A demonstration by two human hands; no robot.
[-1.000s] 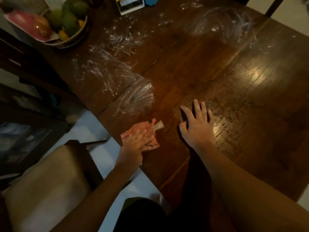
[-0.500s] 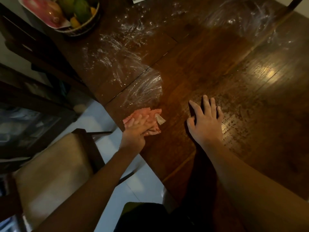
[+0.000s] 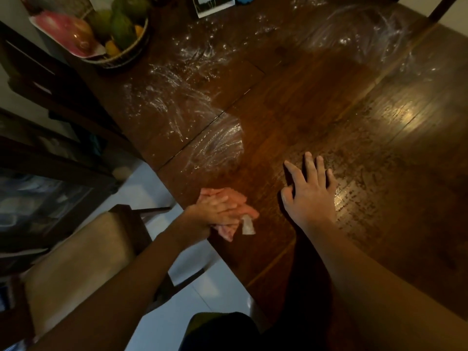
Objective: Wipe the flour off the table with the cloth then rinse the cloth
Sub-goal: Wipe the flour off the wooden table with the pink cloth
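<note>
A crumpled pink cloth [image 3: 229, 230] with a white tag lies on the dark wooden table [image 3: 316, 110] near its left edge. My left hand [image 3: 219, 210] presses flat on the cloth with straight fingers. My right hand [image 3: 310, 192] rests flat on the table to the right of the cloth, fingers spread, holding nothing. White flour smears [image 3: 177, 107] cover the table's left part, just beyond the cloth, and a second flour patch [image 3: 362, 34] lies at the far right. The table between them looks wiped and damp.
A woven basket [image 3: 124, 55] of fruit with a pink tray stands at the far left corner. A card [image 3: 215, 5] and a blue object lie at the far edge. A cushioned chair [image 3: 76, 262] stands left of the table on white floor.
My left hand has slid the cloth along the table's left edge, a little toward me and to the right. The tag now trails at the cloth's near side. My right hand stays put.
</note>
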